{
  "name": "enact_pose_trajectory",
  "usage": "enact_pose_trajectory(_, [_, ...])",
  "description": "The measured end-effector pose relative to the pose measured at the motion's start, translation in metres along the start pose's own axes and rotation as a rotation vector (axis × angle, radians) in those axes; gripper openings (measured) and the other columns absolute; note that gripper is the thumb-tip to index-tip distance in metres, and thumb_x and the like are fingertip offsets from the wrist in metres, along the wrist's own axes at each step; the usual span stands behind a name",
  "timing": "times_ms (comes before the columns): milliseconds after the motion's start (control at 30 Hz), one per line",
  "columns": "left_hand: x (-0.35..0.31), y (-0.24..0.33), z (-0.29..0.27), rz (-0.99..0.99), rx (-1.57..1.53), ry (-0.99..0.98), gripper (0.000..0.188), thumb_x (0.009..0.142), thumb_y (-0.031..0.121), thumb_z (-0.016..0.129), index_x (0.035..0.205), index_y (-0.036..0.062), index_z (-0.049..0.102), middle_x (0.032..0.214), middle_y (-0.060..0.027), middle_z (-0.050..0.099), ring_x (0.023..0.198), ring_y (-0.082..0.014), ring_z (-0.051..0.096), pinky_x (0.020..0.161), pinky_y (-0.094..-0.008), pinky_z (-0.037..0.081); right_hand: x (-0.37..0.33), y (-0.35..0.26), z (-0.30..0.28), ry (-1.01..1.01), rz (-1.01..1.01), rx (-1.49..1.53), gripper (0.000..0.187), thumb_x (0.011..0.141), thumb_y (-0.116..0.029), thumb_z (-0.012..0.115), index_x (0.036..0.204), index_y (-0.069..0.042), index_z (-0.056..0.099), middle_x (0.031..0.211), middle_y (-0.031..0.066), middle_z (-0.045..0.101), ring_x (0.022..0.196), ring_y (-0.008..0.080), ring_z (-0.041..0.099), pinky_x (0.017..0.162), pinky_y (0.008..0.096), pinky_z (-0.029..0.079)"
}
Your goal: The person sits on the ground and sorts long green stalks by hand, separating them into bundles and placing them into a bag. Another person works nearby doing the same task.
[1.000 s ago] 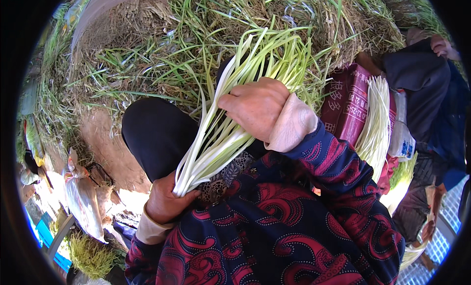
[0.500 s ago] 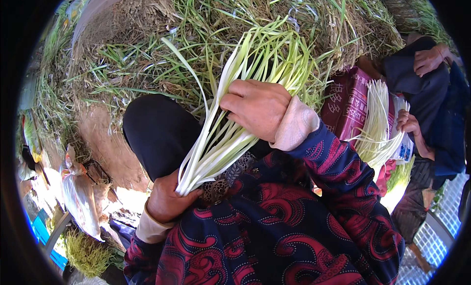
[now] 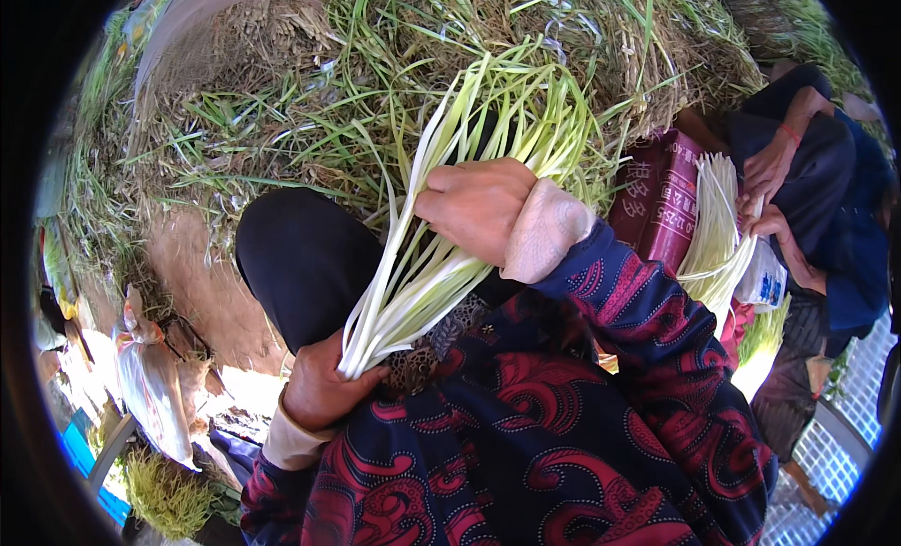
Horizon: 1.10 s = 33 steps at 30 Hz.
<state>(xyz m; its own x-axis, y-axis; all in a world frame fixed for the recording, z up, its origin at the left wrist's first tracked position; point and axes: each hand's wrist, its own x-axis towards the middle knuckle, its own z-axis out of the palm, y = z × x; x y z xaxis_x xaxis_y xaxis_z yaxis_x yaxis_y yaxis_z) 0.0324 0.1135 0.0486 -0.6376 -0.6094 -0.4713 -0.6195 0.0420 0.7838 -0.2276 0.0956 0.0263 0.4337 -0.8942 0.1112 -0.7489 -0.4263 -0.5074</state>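
Outdoors on bare earth, heaped with cut grass and green stalks (image 3: 310, 123) from ten through two o'clock. At centre, a bundle of pale green-white stalks (image 3: 441, 255), fanned out toward twelve o'clock and narrowing to white cut ends near seven o'clock of the bundle. Left hand (image 3: 324, 386) at about seven o'clock from centre, fingers curled tight round the white ends. Right hand (image 3: 479, 208) just above centre, laid over the middle of the bundle, fingers closed round the stalks, knuckles up, beige cuff and red-and-navy patterned sleeve (image 3: 601, 377) trailing toward five o'clock. Black-clad knee (image 3: 300, 255) just at nine o'clock of the bundle, partly under it. At three o'clock, another person's hands (image 3: 770, 184) around a second bundle of white stalks (image 3: 718, 231), beside a dark red patterned cloth (image 3: 662, 199). At eight o'clock, well apart from the hands, a knotted clear plastic bag (image 3: 150, 377); below it near seven o'clock, a small tuft of green shoots (image 3: 164, 494).
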Motion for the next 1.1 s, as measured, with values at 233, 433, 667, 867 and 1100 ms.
enact_pose_trajectory(233, [-0.002, 0.000, 0.000, -0.003, 0.058, 0.015, 0.039, 0.063, 0.012, 0.067, 0.098, 0.0011, 0.052, 0.080, -0.0167, 0.060, 0.075, -0.0296, 0.060, 0.064, -0.0308, 0.047, -0.004, 0.010, -0.012, 0.075, 0.382, -0.147, 0.009, 0.073, -0.010, 0.048, 0.078, -0.002, 0.048, 0.067, 0.0097, 0.053, 0.061, 0.0255, 0.056, 0.053, 0.0348, 0.046])
enact_pose_trajectory(433, [-0.002, -0.003, 0.003, -0.004, -0.047, -0.007, 0.040, 0.064, 0.009, 0.066, 0.099, -0.0001, 0.052, 0.083, -0.0163, 0.060, 0.078, -0.0266, 0.060, 0.066, -0.0294, 0.047, -0.082, 0.066, -0.061, 1.026, 0.553, 0.162, 0.005, 0.078, -0.004, 0.050, 0.083, -0.003, 0.050, 0.066, 0.0069, 0.058, 0.051, 0.0082, 0.047, 0.045, 0.0219, 0.039])
enact_pose_trajectory(667, [-0.001, -0.005, -0.001, -0.002, -0.137, -0.032, 0.043, 0.064, 0.008, 0.066, 0.103, -0.0020, 0.050, 0.087, -0.0151, 0.061, 0.082, -0.0185, 0.059, 0.071, -0.0278, 0.045, -0.138, 0.056, -0.091, 1.198, 0.429, 0.911, 0.012, 0.079, 0.000, 0.046, 0.090, -0.003, 0.049, 0.082, 0.0089, 0.056, 0.062, 0.0064, 0.046, 0.054, 0.0172, 0.036])
enact_pose_trajectory(867, [-0.016, -0.001, -0.028, -0.167, -0.827, -0.120, 0.044, 0.061, 0.011, 0.073, 0.098, -0.0029, 0.053, 0.082, -0.0044, 0.058, 0.071, -0.0100, 0.052, 0.063, -0.0223, 0.041, -0.096, -0.010, -0.011, 0.049, 0.331, 1.054, 0.019, 0.083, -0.015, 0.050, 0.097, -0.002, 0.053, 0.076, 0.0027, 0.056, 0.070, 0.0088, 0.052, 0.064, 0.0215, 0.042])
enact_pose_trajectory(1100, [-0.044, -0.005, -0.054, -0.264, -0.912, -0.083, 0.043, 0.061, 0.011, 0.073, 0.096, -0.0026, 0.053, 0.080, -0.0043, 0.058, 0.069, -0.0102, 0.052, 0.061, -0.0220, 0.041, -0.047, -0.026, 0.024, 0.346, 0.286, 2.244, 0.051, 0.082, -0.029, 0.048, 0.123, -0.007, 0.028, 0.111, 0.0101, 0.045, 0.090, 0.0161, 0.049, 0.073, 0.0259, 0.040])
